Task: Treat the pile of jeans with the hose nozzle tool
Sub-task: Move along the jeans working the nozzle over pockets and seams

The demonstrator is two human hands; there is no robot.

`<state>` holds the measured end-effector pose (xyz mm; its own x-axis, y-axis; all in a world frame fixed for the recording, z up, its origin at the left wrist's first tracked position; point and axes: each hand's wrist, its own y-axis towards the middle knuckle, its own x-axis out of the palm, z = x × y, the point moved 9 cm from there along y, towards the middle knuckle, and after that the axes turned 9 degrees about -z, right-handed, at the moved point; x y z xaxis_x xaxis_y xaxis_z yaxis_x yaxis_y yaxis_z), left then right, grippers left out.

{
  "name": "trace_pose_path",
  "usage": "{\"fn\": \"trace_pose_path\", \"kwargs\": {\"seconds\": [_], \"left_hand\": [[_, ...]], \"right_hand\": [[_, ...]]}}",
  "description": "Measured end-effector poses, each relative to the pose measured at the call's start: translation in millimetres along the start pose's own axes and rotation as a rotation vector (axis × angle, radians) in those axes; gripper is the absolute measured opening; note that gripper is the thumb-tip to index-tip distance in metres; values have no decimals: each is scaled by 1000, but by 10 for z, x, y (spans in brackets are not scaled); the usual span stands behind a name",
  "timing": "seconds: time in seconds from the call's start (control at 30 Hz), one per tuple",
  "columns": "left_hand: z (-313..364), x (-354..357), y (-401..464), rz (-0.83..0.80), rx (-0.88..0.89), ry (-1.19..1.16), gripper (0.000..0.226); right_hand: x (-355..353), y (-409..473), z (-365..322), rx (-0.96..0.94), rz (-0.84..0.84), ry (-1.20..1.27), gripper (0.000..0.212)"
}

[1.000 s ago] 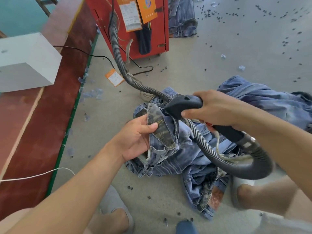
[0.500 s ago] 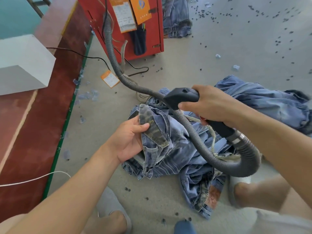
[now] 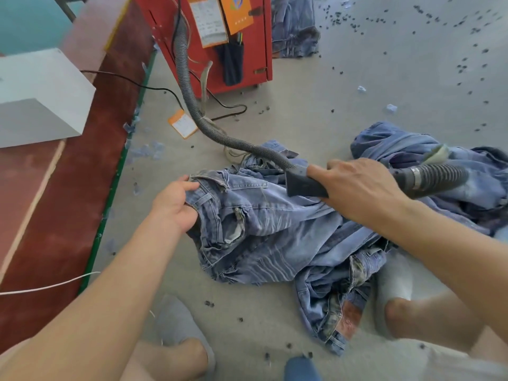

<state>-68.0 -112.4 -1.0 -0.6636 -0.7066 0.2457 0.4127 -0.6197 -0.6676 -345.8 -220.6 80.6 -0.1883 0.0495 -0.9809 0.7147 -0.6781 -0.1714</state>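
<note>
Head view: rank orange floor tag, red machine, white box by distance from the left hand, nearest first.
From the left hand:
1. Orange floor tag, on the floor just beyond it.
2. White box, off to its left on the red bench.
3. Red machine, farthest, at the top.

- white sheet [image 3: 210, 26] on red cabinet [image 3: 255, 50]: printed lines, too blurred to read
- orange card [image 3: 238, 12]: logo only, illegible
- orange floor tag [image 3: 182, 124]: unreadable

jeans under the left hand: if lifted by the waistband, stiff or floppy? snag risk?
Probably floppy: the jeans lie creased and folded where the left hand grips the waistband. Likely to drag, since the legs run under the pile. The hose crosses the top edge and may catch.
</note>
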Motion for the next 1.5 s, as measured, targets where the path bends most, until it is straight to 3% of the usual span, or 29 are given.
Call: {"fn": "trace_pose_path", "kwargs": {"seconds": [0.17, 0.33, 0.5, 0.63, 0.8, 0.9, 1.03, 1.17, 1.37, 1.5], "left_hand": [[112, -27, -26, -9, 18, -5, 54], [220, -59, -97, -71, 32, -5, 40], [343, -76, -174, -138, 45, 1, 46], [446, -113, -221, -174, 49, -2, 50], [499, -135, -261, -184, 43, -69, 48], [505, -109, -294, -207, 37, -93, 49], [482, -65, -330, -241, 19, -43, 54], [472, -84, -360, -250, 7, 23, 52], [466, -77, -399, -266, 1, 24, 53], [464, -31, -416, -287, 1, 28, 53]], "right_hand": [[464, 102, -186, -40, -163, -70, 20], [553, 259, -446, -72, -188, -68, 20], [208, 339, -671, -131, -70, 87, 18], [-87, 310, -447, -112, -4, 175, 25], [84, 274, 132, 101, -176, 112, 27], [242, 299, -63, 59, -251, 60, 26], [93, 340, -536, -96, -150, 119, 23], [-292, 360, -383, -100, -41, 356, 30], [-111, 411, 139, 142, -87, 198, 24], [72, 450, -342, -36, -129, 139, 24]]}}
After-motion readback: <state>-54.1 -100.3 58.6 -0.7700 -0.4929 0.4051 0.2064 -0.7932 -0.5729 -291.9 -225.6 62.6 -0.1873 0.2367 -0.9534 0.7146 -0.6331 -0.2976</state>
